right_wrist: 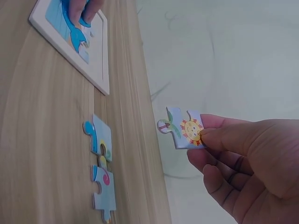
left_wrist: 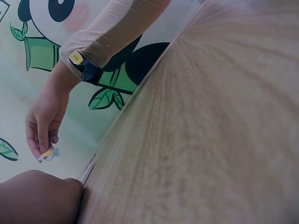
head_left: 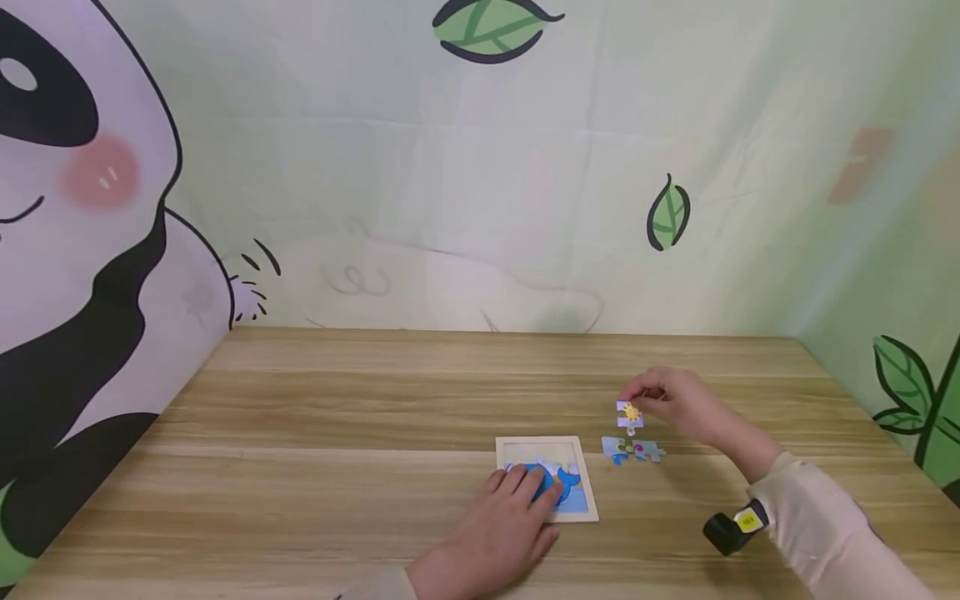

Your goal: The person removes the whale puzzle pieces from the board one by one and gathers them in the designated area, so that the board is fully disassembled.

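My right hand [head_left: 678,404] pinches a puzzle piece [right_wrist: 180,128] printed with a smiling sun and a green leaf, holding it up over the table between thumb and fingers. Below it, two loose light-blue puzzle pieces, one with a blue edge [right_wrist: 101,134] and one with a pink swirl [right_wrist: 106,189], lie side by side on the wood. To their left is a square puzzle tray [head_left: 536,439] with a pale rim. Part of a blue whale picture [head_left: 567,481] fills its lower portion. My left hand [head_left: 495,523] rests across the tray's lower left, fingers extended over the whale and covering part of it.
The wood-grain table [head_left: 337,492] runs back to a pale green wall cloth [head_left: 420,183] with a painted panda [head_left: 187,275] at the left and leaves. A black wrist strap with a yellow-labelled device [head_left: 731,529] is on the right wrist.
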The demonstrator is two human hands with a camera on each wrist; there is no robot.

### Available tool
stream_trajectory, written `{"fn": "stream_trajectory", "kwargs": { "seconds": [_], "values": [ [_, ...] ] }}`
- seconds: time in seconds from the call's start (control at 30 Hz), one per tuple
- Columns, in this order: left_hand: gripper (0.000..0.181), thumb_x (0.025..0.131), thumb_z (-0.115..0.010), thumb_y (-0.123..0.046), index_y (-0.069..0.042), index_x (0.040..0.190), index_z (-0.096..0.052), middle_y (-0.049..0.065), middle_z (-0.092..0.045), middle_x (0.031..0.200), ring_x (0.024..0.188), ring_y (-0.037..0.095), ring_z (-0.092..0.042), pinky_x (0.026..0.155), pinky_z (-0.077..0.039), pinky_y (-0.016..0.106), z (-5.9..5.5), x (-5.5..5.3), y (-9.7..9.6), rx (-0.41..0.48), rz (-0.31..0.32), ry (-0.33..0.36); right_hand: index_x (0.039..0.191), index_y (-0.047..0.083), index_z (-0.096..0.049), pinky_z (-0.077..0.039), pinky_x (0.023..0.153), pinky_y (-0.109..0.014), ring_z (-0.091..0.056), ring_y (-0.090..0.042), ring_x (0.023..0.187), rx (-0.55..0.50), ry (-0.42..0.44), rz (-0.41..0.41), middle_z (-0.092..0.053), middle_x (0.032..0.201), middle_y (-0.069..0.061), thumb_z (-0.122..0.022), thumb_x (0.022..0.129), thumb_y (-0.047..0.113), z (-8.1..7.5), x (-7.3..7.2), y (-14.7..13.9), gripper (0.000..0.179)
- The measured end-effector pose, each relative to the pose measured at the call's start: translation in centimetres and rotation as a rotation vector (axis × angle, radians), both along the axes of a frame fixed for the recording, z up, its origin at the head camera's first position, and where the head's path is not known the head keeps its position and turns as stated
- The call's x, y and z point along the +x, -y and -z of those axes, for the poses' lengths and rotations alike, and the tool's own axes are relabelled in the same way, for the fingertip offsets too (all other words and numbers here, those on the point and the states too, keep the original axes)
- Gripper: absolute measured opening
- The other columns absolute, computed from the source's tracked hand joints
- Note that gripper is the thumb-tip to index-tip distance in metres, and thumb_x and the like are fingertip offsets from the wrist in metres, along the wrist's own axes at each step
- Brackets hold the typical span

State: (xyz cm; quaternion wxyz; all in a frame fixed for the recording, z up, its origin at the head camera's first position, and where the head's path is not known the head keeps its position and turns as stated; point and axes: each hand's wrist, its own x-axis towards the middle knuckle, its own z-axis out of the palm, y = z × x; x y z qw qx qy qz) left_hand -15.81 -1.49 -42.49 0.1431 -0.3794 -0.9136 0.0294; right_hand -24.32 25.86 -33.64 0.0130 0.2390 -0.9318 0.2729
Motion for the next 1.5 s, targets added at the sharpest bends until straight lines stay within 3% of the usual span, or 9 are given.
{"fn": "stream_trajectory", "kwargs": {
  "seconds": [0.63, 1.0, 1.5],
  "values": [
    [0.047, 0.101, -0.04, -0.044, -0.02, 0.14, -0.049, 0.001, -0.052, 0.131, 0.119, 0.017, -0.048, 0.098, -0.042, 0.034, 0.2, 0.1, 0.0, 0.013, -0.001, -0.025, 0.092, 0.005, -0.071, -0.048, 0.067, -0.021, -0.056, -0.006, 0.078, 0.041, 0.036, -0.01, -0.071, 0.09, -0.005, -0.06, 0.089, -0.001, 1.0, 0.0, -2.9, 0.013],
    [0.047, 0.101, -0.038, -0.045, -0.021, 0.141, -0.047, 0.0, -0.05, 0.133, 0.121, 0.017, -0.046, 0.1, -0.041, 0.034, 0.1, 0.1, 0.0, 0.005, -0.007, 0.009, 0.091, 0.005, -0.072, -0.049, 0.067, -0.021, -0.057, -0.003, 0.078, 0.066, 0.061, -0.019, -0.071, 0.089, -0.004, -0.061, 0.089, -0.001, 1.7, 0.0, -4.3, 0.013],
    [0.046, 0.101, -0.04, -0.044, -0.021, 0.139, -0.049, 0.0, -0.052, 0.129, 0.117, 0.016, -0.047, 0.097, -0.042, 0.034, 0.4, 0.1, 0.0, 0.018, -0.001, -0.043, 0.088, 0.007, -0.072, -0.05, 0.067, -0.02, -0.058, -0.002, 0.078, 0.099, 0.112, -0.018, -0.071, 0.087, -0.001, -0.062, 0.088, 0.0, 3.1, 0.0, -5.4, 0.013]
  ]
}}
